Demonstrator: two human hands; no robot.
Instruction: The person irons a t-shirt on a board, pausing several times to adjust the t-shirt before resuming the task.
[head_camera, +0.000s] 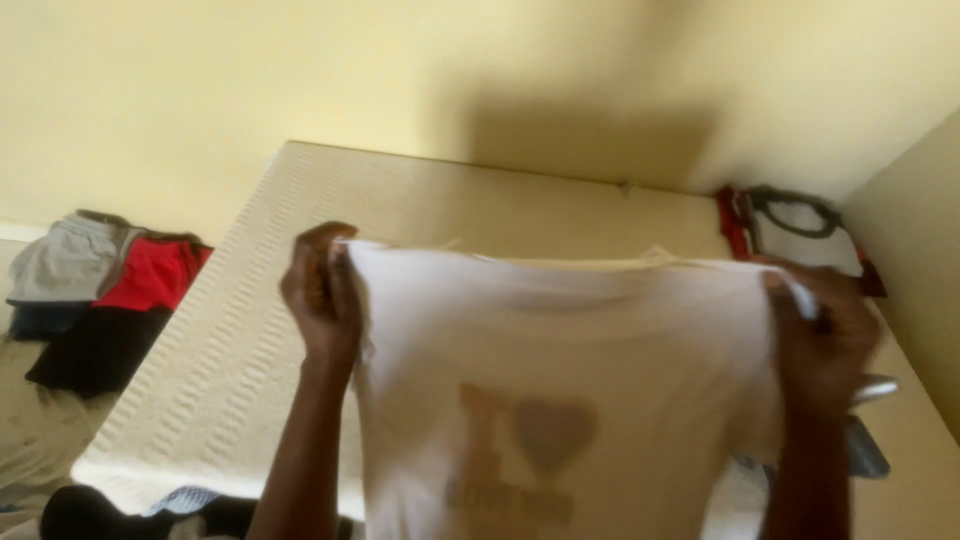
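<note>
A white T-shirt (570, 350) hangs stretched between my two hands over a cream mattress (430, 205). A faint heart-shaped print shows through the cloth from the other side. My left hand (322, 290) pinches the shirt's upper left corner. My right hand (825, 335) grips the upper right corner. The shirt's lower part runs out of the bottom of the view and hides the middle of the mattress.
A heap of grey, red and black clothes (100, 300) lies on the floor at the left. More garments in red, white and dark trim (790, 225) sit at the mattress's far right corner. A dark flat object (865, 445) lies by my right wrist. Yellow walls surround the bed.
</note>
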